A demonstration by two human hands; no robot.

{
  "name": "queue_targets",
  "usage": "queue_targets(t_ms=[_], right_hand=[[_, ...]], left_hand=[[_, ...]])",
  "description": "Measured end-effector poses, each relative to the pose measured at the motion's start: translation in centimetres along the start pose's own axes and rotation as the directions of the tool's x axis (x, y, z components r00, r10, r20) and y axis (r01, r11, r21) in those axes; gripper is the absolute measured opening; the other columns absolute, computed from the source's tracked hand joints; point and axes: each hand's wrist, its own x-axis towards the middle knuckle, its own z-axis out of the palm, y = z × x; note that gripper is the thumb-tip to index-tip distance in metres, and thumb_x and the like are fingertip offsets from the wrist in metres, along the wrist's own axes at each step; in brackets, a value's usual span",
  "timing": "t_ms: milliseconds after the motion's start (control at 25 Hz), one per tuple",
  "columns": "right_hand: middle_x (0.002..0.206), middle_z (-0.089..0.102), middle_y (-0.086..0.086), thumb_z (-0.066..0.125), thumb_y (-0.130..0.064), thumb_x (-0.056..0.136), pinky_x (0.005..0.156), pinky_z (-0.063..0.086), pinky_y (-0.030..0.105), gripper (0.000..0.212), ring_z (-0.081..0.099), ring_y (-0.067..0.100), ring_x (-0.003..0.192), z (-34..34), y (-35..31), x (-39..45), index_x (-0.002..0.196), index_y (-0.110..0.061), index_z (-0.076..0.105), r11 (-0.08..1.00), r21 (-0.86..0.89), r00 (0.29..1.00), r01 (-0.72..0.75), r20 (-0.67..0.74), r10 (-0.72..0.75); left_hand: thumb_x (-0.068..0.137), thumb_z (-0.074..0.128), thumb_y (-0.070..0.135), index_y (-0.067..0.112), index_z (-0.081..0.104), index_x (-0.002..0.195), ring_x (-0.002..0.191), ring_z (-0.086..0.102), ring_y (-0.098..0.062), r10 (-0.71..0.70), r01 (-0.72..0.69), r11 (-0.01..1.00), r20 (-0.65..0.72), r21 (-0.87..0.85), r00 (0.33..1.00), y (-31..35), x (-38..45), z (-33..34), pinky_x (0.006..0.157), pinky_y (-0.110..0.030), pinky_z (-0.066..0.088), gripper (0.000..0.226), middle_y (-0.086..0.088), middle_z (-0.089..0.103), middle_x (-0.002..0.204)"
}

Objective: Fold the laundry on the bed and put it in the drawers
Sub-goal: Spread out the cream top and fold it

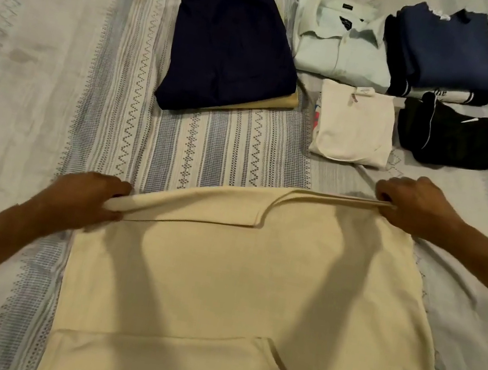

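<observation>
You pinch the far edge of the cream garment (pixel 252 283) with your left hand (pixel 81 203) and right hand (pixel 410 203), one at each corner, lifting it taut above the bed (pixel 45 71), likely so it folds squarely toward you

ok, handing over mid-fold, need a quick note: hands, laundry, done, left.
Left hand and right hand each grip the far edge of the cream garment, lifting it off the bed.
Done: folded piles at the far side, namely navy pile, pale shirt, blue stack, white top, black item.
Left: finish this fold, then move everything to the drawers, which are not in view.
</observation>
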Motion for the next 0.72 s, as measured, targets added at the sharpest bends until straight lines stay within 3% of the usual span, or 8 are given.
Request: queue_targets(t_ms=[120,200,280,360,480,560,640,720], right_hand=[[0.072,0.046,-0.009,0.078,-0.022,0.082,0.068,0.04,0.036,0.028,0.043,0.015,0.062,0.6,0.6,-5.5,0.085,-0.025,0.05,0.996,-0.022,0.981,0.091,-0.171,-0.094],[0.076,0.055,0.0,0.07,-0.022,0.083,0.068,0.045,0.041,0.019,0.053,0.025,0.063,2.4,0.7,-9.3,0.095,-0.019,0.056,0.976,-0.083,0.943,0.2,-0.255,-0.215],[0.079,0.061,0.008,0.056,-0.028,0.082,0.069,0.045,0.044,0.026,0.06,0.033,0.066,5.1,0.8,-12.0,0.104,-0.014,0.055,0.945,-0.166,0.908,0.282,-0.273,-0.319],[0.075,0.06,0.01,0.058,-0.025,0.077,0.069,0.043,0.046,0.028,0.062,0.034,0.064,7.8,0.6,-12.8,0.102,-0.012,0.058,0.922,-0.252,0.9,0.295,-0.251,-0.356],[0.071,0.059,0.01,0.083,-0.011,0.059,0.067,0.042,0.047,0.038,0.062,0.035,0.062,10.1,-0.3,-12.4,0.093,-0.008,0.066,0.935,-0.282,0.953,0.216,-0.149,-0.265],[0.077,0.062,0.011,0.085,-0.012,0.054,0.067,0.041,0.046,0.051,0.063,0.035,0.069,10.2,-0.9,-12.2,0.1,-0.008,0.064,0.956,-0.261,0.984,0.136,-0.077,-0.161],[0.097,0.064,0.015,0.082,-0.023,0.055,0.075,0.044,0.051,0.062,0.062,0.038,0.09,9.0,-2.7,-12.3,0.111,-0.008,0.06,0.973,-0.233,0.999,0.007,-0.047,-0.019],[0.123,0.056,0.021,0.076,-0.036,0.059,0.09,0.046,0.06,0.074,0.054,0.042,0.116,7.6,-6.6,-12.5,0.125,-0.008,0.055,0.991,-0.13,0.995,-0.015,-0.104,0.002]], left_hand=[[0.065,0.09,0.017,0.033,0.054,0.087,0.058,0.059,-0.019,0.127,-0.106,0.989,-0.217,0.105,0.968,1.1,-4.6,2.0,0.047,-0.027,0.044,0.045,0.009,0.057,0.075],[0.052,0.089,0.003,0.022,0.059,0.091,0.055,0.059,-0.024,0.21,-0.168,0.968,-0.231,0.187,0.95,1.4,-7.1,3.8,0.043,-0.03,0.046,0.053,0.001,0.059,0.075],[0.045,0.089,-0.002,0.017,0.058,0.097,0.057,0.059,-0.027,0.262,-0.206,0.944,-0.207,0.26,0.943,1.9,-8.4,5.9,0.044,-0.034,0.047,0.064,-0.004,0.06,0.076],[0.04,0.092,-0.002,0.016,0.054,0.103,0.059,0.06,-0.028,0.257,-0.196,0.934,-0.181,0.299,0.949,2.3,-8.6,7.8,0.044,-0.035,0.047,0.076,-0.006,0.061,0.078],[0.038,0.092,-0.005,0.013,0.053,0.106,0.059,0.063,-0.032,0.235,-0.157,0.933,-0.216,0.325,0.948,2.6,-7.6,9.4,0.043,-0.037,0.048,0.081,-0.011,0.064,0.08],[0.042,0.089,-0.009,0.012,0.053,0.109,0.067,0.064,-0.034,0.239,-0.157,0.928,-0.215,0.336,0.947,2.5,-7.3,9.7,0.049,-0.041,0.049,0.079,-0.012,0.066,0.087],[0.049,0.083,-0.013,0.012,0.052,0.114,0.082,0.062,-0.036,0.246,-0.152,0.919,-0.228,0.365,0.942,2.3,-7.6,10.1,0.061,-0.047,0.05,0.076,-0.013,0.066,0.1],[0.056,0.074,-0.017,0.007,0.052,0.129,0.111,0.062,-0.041,0.228,-0.116,0.917,-0.262,0.381,0.938,2.1,-7.9,10.6,0.088,-0.056,0.048,0.079,-0.02,0.063,0.127]])
